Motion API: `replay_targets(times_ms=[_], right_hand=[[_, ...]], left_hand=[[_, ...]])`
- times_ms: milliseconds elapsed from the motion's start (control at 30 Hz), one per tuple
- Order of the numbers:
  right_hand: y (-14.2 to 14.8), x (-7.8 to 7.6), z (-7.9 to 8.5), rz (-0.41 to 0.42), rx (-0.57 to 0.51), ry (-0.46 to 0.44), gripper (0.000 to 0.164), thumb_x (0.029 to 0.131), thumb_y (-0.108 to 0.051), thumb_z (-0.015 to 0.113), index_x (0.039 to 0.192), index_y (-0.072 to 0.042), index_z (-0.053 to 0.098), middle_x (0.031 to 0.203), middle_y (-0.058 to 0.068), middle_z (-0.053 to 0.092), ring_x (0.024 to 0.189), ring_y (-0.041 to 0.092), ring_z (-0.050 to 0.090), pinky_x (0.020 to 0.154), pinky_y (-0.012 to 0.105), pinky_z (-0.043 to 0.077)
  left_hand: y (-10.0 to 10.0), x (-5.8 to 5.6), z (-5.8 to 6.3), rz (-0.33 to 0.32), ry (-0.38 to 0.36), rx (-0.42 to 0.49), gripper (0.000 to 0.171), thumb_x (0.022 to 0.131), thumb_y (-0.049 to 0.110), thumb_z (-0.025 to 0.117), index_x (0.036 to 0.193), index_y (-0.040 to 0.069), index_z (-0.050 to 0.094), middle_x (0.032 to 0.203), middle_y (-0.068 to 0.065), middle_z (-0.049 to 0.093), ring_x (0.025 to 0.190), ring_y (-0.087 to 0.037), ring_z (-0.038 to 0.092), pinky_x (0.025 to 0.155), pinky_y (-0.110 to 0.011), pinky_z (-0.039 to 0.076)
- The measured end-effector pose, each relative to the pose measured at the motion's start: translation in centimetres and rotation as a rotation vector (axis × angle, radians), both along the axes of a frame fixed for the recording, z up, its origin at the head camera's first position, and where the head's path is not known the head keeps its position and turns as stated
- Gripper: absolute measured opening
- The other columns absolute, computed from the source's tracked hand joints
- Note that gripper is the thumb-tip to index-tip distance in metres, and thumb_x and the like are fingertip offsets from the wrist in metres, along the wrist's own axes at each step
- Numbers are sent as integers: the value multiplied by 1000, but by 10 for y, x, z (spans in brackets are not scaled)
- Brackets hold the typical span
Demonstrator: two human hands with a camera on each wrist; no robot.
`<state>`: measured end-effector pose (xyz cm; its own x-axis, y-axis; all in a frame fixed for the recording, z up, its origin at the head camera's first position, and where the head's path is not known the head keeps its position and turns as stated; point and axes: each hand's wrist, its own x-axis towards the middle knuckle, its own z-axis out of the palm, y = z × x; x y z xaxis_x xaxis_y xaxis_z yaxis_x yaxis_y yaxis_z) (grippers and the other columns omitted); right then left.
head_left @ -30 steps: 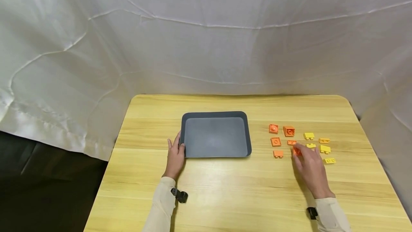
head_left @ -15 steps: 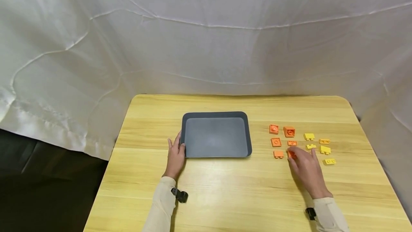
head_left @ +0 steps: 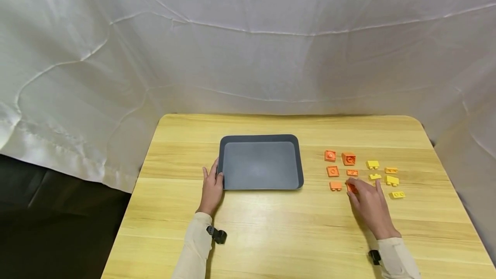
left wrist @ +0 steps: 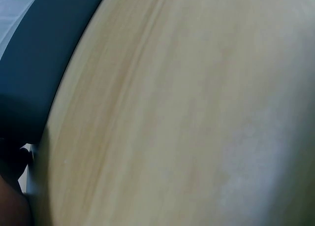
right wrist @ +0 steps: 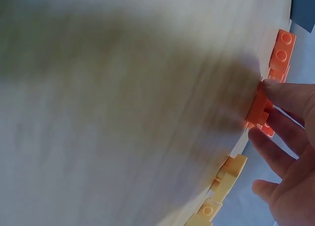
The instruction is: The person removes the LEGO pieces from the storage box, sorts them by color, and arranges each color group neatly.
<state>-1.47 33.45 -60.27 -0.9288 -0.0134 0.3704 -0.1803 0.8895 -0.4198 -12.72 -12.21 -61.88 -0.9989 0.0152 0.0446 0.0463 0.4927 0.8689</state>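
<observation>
In the head view, my right hand (head_left: pixel 372 208) pinches an orange toy brick (head_left: pixel 351 188) between thumb and fingers, low over the table. The right wrist view shows the thumb on one end of this orange brick (right wrist: pixel 258 104) and fingertips at its other end, with the little finger held away. Just left of it lies another orange brick (head_left: pixel 335 186), studs toward me. My left hand (head_left: pixel 211 190) rests against the left side of a dark grey tray (head_left: pixel 222 158), fingers extended along the rim. The left wrist view catches the tray's outer wall (left wrist: pixel 44 53).
More orange bricks (head_left: pixel 348 158) stand in loose rows behind the right hand. Several yellow bricks (head_left: pixel 392 180) lie to its right. The wooden table (head_left: pixel 263 236) ends at a pale curtain (head_left: pixel 271 63) along the back.
My right hand has shifted slightly left with the orange brick, bringing it beside the other orange one, then stayed nearly still. The left hand and tray have not visibly moved.
</observation>
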Motion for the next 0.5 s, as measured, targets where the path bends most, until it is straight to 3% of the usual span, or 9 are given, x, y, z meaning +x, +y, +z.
replay_targets(times_ms=[167, 500], right_hand=[[1, 0, -1, 3, 0, -6, 39, 81, 8, 82, 118, 4, 69, 121, 29, 69, 108, 52, 66, 115, 80, 18], [-7, 9, -2, 33, -70, -47, 45, 89, -2, 78, 132, 1, 65, 139, 30, 59, 124, 59, 53, 121, 75, 9]], left_hand=[[0, 0, 1, -4, -16, 1, 53, 109, 14, 46, 162, 11, 38, 162, -15, 40, 155, -48, -5, 123, -70, 6], [-8, 2, 6, -31, -39, -1, 62, 112, 45, 39, 165, 13, 32, 166, -14, 32, 155, -49, -4, 122, -73, 5]])
